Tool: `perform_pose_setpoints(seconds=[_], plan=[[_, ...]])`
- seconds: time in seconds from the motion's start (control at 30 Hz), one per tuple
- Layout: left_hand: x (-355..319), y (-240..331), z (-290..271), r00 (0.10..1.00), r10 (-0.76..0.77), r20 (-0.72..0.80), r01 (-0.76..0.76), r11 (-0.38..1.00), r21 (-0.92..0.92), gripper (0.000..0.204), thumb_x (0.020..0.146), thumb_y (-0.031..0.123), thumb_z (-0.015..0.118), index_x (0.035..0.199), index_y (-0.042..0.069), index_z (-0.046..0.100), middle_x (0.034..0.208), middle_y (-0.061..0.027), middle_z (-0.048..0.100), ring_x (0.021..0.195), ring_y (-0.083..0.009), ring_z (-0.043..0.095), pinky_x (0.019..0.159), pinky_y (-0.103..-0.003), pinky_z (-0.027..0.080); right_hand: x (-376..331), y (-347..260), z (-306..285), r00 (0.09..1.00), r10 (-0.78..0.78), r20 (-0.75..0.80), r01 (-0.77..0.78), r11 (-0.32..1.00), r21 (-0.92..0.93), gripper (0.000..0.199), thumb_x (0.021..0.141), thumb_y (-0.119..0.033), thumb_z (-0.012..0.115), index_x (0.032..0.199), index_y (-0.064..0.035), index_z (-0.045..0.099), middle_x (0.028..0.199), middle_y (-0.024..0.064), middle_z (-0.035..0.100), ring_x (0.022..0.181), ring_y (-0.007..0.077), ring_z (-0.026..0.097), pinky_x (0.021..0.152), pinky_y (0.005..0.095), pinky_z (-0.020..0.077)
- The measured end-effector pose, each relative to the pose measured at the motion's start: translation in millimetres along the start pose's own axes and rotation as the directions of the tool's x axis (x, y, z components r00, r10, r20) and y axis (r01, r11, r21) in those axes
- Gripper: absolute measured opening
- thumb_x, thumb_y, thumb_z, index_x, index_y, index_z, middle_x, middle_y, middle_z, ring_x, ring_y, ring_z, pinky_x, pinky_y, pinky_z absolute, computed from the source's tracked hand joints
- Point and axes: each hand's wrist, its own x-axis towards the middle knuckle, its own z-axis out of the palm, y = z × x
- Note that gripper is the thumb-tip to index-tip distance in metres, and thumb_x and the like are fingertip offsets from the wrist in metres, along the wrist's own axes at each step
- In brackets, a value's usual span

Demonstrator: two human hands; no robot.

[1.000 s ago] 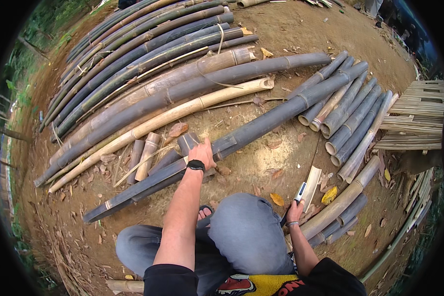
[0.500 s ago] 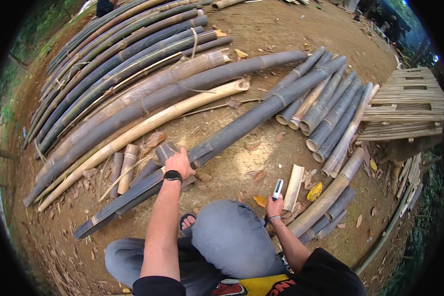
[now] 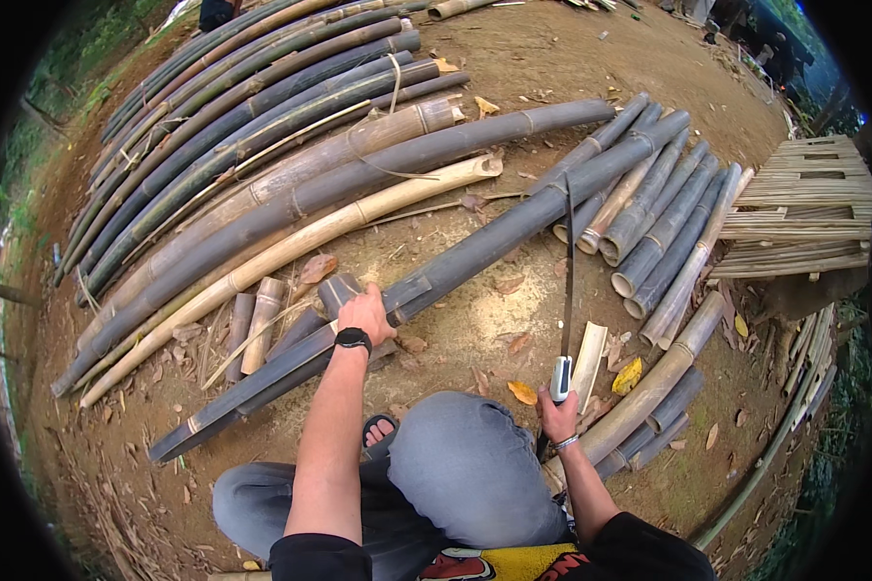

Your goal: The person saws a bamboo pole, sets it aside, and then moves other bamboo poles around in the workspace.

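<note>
Swung into view, the saw (image 3: pixel 567 320) now points across the dark bamboo pole (image 3: pixel 484 248); my right fingers (image 3: pixel 557 411) clamp its handle, my left fingers (image 3: pixel 364 308) the pole.

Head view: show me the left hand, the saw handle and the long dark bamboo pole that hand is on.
Left hand (image 3: pixel 365 316): head view, back of the hand.
Saw handle (image 3: pixel 562 376): head view, pale part above the fingers.
Dark bamboo pole (image 3: pixel 494 242): head view, upper side.
</note>
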Motion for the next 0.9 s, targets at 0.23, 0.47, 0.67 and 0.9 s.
perform_pose_setpoints(seconds=[0.23, 0.47, 0.67, 0.9], plan=[[2, 1, 1, 1.0, 0.014, -0.004, -0.014, 1.0, -0.005, 0.068, 0.064, 0.033, 0.089, 0.111, 0.001, 0.05, 0.101, -0.0221, 0.072, 0.098, -0.0362, 0.07, 0.083, -0.043, 0.057, 39, -78, 48, 0.887, -0.038, 0.46, 0.216, 0.915, -0.341, 0.035, 0.092, -0.027, 0.069, 0.105, -0.002, 0.048, 0.069, 0.0137, 0.063, 0.062, 0.0224, 0.066, 0.057, 0.0368, 0.0496], [1, -3, 6, 1.0, 0.005, -0.015, -0.005, 1.0, -0.004, 0.071, 0.063, 0.036, 0.088, 0.113, 0.002, 0.05, 0.098, -0.022, 0.071, 0.094, -0.0374, 0.07, 0.081, -0.044, 0.056, 40, -69, 91, 0.889, 0.003, 0.457, 0.23, 0.862, -0.453, 0.035, 0.095, -0.029, 0.065, 0.107, -0.0011, 0.049, 0.069, 0.0261, 0.062, 0.069, 0.0432, 0.067, 0.06, 0.0482, 0.0493], [-1, 0, 3, 0.999, 0.008, -0.033, -0.008, 1.0, 0.005, 0.068, 0.064, 0.034, 0.088, 0.111, 0.003, 0.05, 0.099, -0.021, 0.071, 0.095, -0.0355, 0.071, 0.08, -0.042, 0.057, 43, -61, 100, 0.901, -0.036, 0.433, 0.239, 0.873, -0.424, 0.034, 0.095, -0.028, 0.066, 0.108, -0.001, 0.05, 0.071, 0.0264, 0.063, 0.072, 0.0452, 0.066, 0.062, 0.0493, 0.0495], [2, -7, 11, 0.998, 0.027, -0.056, -0.027, 1.0, 0.001, 0.067, 0.063, 0.035, 0.086, 0.109, 0.002, 0.05, 0.094, -0.0211, 0.071, 0.092, -0.0364, 0.07, 0.078, -0.045, 0.056, 42, -66, 103, 0.896, -0.026, 0.443, 0.249, 0.855, -0.454, 0.038, 0.096, -0.028, 0.065, 0.114, -0.0008, 0.047, 0.078, 0.0284, 0.065, 0.076, 0.0481, 0.066, 0.065, 0.0508, 0.0504]])
